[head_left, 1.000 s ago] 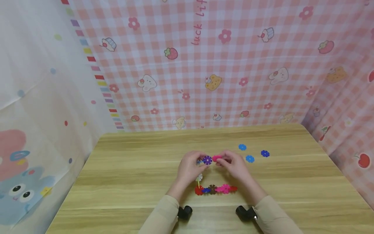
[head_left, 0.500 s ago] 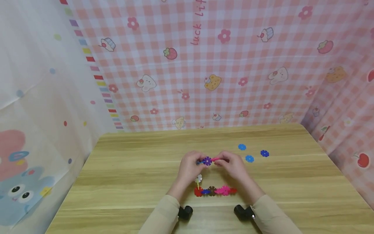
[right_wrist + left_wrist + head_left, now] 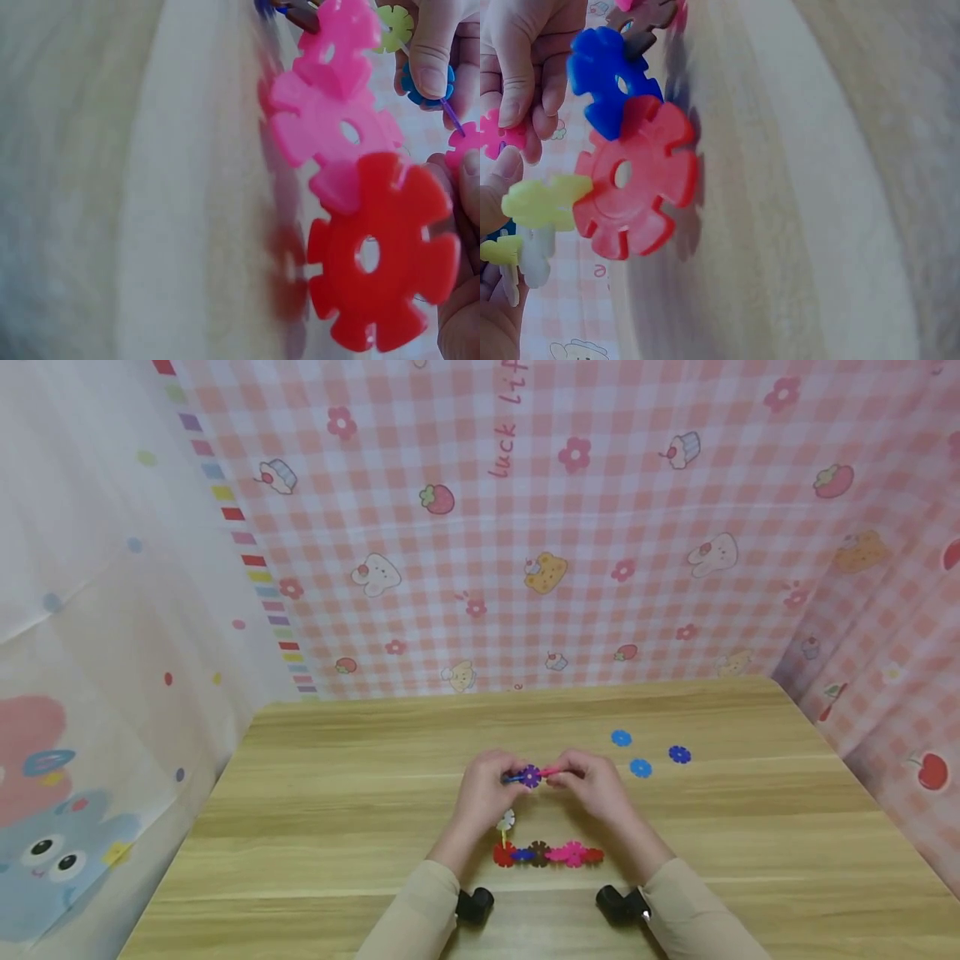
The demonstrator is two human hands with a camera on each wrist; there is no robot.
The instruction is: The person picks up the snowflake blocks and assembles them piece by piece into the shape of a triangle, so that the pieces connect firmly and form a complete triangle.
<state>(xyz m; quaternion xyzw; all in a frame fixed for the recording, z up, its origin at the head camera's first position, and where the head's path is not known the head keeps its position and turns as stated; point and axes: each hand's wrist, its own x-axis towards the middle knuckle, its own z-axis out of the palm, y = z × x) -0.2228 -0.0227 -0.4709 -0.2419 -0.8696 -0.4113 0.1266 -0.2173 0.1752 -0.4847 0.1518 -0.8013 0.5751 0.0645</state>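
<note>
My left hand [image 3: 486,787] pinches a blue notched interlocking disc [image 3: 411,84], which is slotted to a purple disc [image 3: 530,776]. From the right, my right hand [image 3: 596,787] pinches a pink interlocking disc [image 3: 466,141] between thumb and fingers, turned nearly edge-on. In both the head and right wrist views its rim meets the purple disc's edge. Below the hands runs a row of joined discs: red [image 3: 504,855], dark blue [image 3: 604,79], brown [image 3: 538,854], pinks [image 3: 574,854] and a red [image 3: 382,255] at its right end. Yellow [image 3: 547,199] and white [image 3: 507,819] discs climb from the row's left end toward my left hand.
Two light blue discs [image 3: 621,738] and a dark blue disc [image 3: 679,754] lie loose on the wooden table [image 3: 337,827], right of the hands. Black wrist devices [image 3: 474,906] sit at both cuffs. A pink checked curtain [image 3: 480,527] hangs behind the table.
My right hand has turned the pink disc edge-on and brought it left to the purple disc. The joined row has shifted slightly left and toward me.
</note>
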